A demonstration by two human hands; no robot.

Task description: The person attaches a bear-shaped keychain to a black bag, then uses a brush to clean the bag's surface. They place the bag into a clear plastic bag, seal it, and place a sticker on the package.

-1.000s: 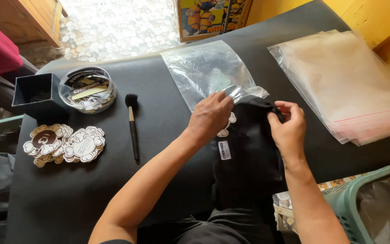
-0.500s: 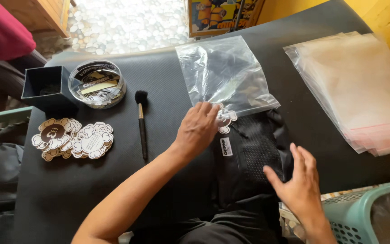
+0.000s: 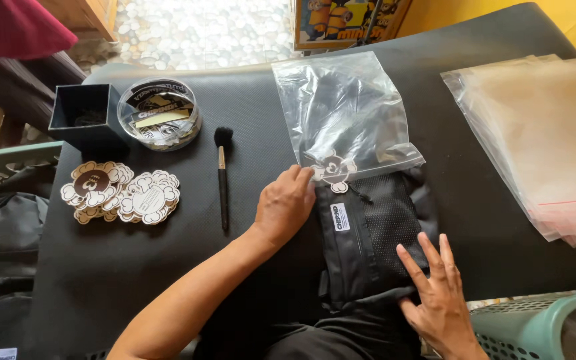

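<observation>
A black pouch (image 3: 368, 233) with a mesh panel and a small white label lies on the black table, its top end at the mouth of a clear plastic bag (image 3: 345, 113). A cloud-shaped sticker (image 3: 333, 171) sits at the bag's mouth. My left hand (image 3: 285, 203) rests on the table with its fingertips at the pouch's left edge, near the sticker. My right hand (image 3: 438, 293) lies flat, fingers spread, on the pouch's lower right corner. Neither hand grips anything.
A makeup-style brush (image 3: 222, 177) lies left of my left hand. Cloud-shaped stickers (image 3: 121, 193) are piled at left, behind them a dark square box (image 3: 85, 120) and a round clear tub (image 3: 159, 113). Clear bags (image 3: 541, 140) are stacked at right. A green basket (image 3: 535, 327) stands lower right.
Both hands have come off the pouch's top. My left hand slid to the pouch's left edge; my right hand dropped down to its lower right corner and opened flat.
</observation>
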